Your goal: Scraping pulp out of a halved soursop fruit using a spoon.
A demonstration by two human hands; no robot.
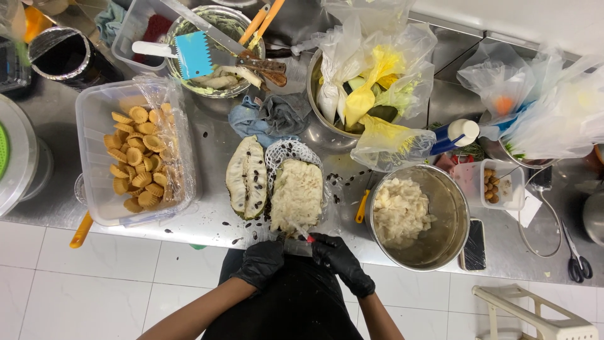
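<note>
Black gloves cover both your hands at the steel counter's [207, 217] near edge. Your left hand [263, 263] and right hand [340, 255] are curled, pinching a clear wrap [296, 242] below the white fruit pulp [296, 195]. A seeded fruit half [246, 177] lies just left of the pulp. A steel pot [450, 217] of pulp stands right.
</note>
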